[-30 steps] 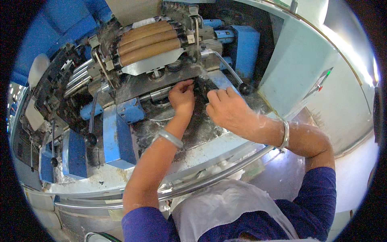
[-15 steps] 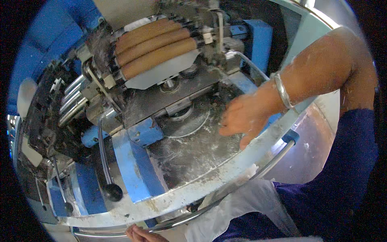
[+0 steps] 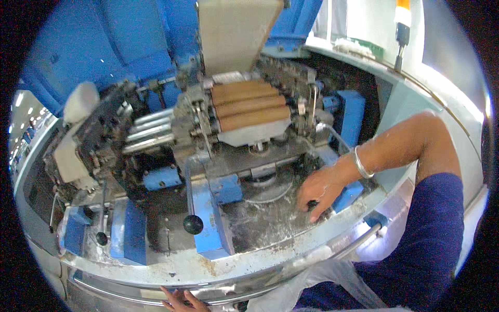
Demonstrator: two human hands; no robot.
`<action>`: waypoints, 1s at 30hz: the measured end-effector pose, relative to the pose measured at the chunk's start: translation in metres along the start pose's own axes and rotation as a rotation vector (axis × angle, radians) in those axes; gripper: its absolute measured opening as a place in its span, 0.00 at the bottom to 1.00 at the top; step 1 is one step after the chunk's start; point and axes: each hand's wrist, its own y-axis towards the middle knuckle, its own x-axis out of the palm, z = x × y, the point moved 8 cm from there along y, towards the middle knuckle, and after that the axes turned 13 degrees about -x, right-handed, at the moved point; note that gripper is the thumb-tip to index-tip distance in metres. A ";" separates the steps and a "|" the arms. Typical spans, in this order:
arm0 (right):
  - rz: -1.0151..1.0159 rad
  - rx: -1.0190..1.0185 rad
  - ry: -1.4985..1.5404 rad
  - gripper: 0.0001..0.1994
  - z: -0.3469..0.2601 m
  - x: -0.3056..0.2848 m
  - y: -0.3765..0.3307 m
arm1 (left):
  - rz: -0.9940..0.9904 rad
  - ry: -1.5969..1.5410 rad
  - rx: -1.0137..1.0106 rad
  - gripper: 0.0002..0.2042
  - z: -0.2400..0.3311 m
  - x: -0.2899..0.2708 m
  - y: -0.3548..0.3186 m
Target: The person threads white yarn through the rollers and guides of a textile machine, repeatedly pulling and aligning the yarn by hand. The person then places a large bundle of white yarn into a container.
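Observation:
My right hand (image 3: 323, 192), with a metal bangle at the wrist, is closed over the black ball knob (image 3: 313, 204) of a lever on the right side of the machine. The lever's bent metal rod (image 3: 332, 136) runs up and back to the roller unit. Low at the front, my left hand (image 3: 183, 300) has its fingers apart beside the metal rail (image 3: 122, 297), and I see nothing in it. Left of my right hand, another lever with a black ball knob (image 3: 193, 224) hangs over a blue block (image 3: 212, 229).
Brown rollers (image 3: 251, 106) sit mid-machine below a pale upright chute (image 3: 236, 36). Metal rollers (image 3: 150, 130) lie to their left. A smaller knobbed lever (image 3: 102, 238) stands farther left. White fluff dusts the bed. A raised blue cover (image 3: 119, 41) rises behind.
The view has swung left and up, showing more of the cover and chute. My right hand stays at the lever knob, which now shows. My left hand's fingers have spread.

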 end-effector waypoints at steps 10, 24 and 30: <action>1.576 -0.060 -0.719 0.17 -0.059 -0.284 -0.176 | -0.003 0.106 0.203 0.25 -0.005 -0.001 -0.005; 1.671 0.524 -0.023 0.18 0.171 -0.425 -0.280 | -0.257 0.425 0.286 0.37 -0.035 0.020 -0.002; 1.539 0.558 -0.099 0.17 0.237 -0.466 -0.293 | -0.431 0.436 0.178 0.34 -0.040 0.023 0.000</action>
